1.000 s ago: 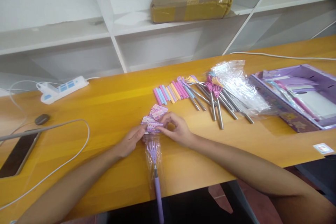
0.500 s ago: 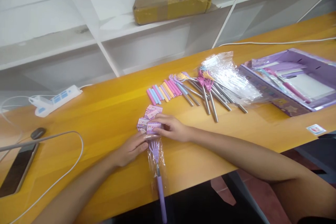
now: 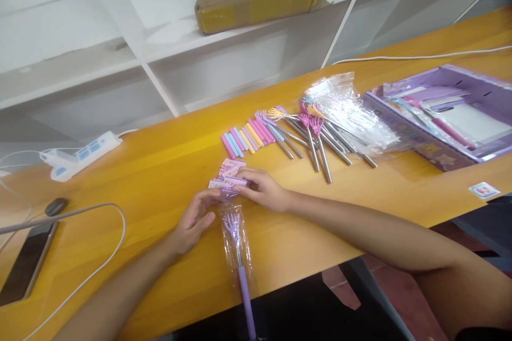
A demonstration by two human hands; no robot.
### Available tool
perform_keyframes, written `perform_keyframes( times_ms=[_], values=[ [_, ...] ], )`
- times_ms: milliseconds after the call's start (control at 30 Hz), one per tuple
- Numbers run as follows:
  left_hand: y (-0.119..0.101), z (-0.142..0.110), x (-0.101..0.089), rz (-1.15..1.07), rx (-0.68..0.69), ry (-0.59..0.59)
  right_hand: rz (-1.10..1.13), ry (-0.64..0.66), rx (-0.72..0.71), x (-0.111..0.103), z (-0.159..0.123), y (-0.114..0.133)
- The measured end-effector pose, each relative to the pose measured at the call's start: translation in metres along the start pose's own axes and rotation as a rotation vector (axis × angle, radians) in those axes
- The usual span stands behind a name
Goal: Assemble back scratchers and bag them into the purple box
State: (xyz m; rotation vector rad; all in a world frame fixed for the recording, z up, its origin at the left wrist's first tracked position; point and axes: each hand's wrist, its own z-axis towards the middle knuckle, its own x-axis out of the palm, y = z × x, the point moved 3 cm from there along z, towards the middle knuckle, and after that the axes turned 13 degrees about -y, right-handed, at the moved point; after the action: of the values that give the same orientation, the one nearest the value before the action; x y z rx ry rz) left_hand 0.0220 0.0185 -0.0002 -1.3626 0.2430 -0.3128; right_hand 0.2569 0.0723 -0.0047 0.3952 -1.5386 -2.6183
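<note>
My right hand (image 3: 264,189) pinches a small folded printed card (image 3: 234,182) between thumb and fingers, above a small pile of similar pink and purple cards (image 3: 231,165). Beside it, my left hand (image 3: 196,222) has its thumb spread from its fingers. Its fingertips reach the lower left edge of the cards; whether they touch is hard to tell. Just below both hands, a purple back scratcher (image 3: 245,293) lies inside a clear plastic bag (image 3: 228,250), its claw end toward the cards and its handle past the table's front edge.
Coloured handle sleeves (image 3: 248,137) lie in a row behind the cards. Several metal back scratchers (image 3: 320,141), a heap of clear bags (image 3: 352,114) and a purple box (image 3: 452,154) stand to the right. Leftward are a power strip (image 3: 82,155), a phone (image 3: 28,264) and cables.
The card in my right hand has lifted and tilted away from the bag's top. My left hand has drawn back to the left, its thumb off the bag.
</note>
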Motion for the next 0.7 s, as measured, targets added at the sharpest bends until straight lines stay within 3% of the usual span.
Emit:
perform_keyframes(
  times_ms=[200, 533, 700],
  values=[
    [-0.002, 0.006, -0.001, 0.036, -0.064, 0.026, -0.012, 0.001, 0.014, 0.0, 0.0, 0.0],
    [-0.001, 0.022, -0.001, -0.39, -0.251, -0.017, -0.059, -0.124, -0.123, -0.009, 0.002, 0.016],
    [-0.007, 0.025, 0.001, -0.487, -0.355, -0.003, -0.038, -0.2, -0.055, -0.01, -0.001, 0.014]
  ],
)
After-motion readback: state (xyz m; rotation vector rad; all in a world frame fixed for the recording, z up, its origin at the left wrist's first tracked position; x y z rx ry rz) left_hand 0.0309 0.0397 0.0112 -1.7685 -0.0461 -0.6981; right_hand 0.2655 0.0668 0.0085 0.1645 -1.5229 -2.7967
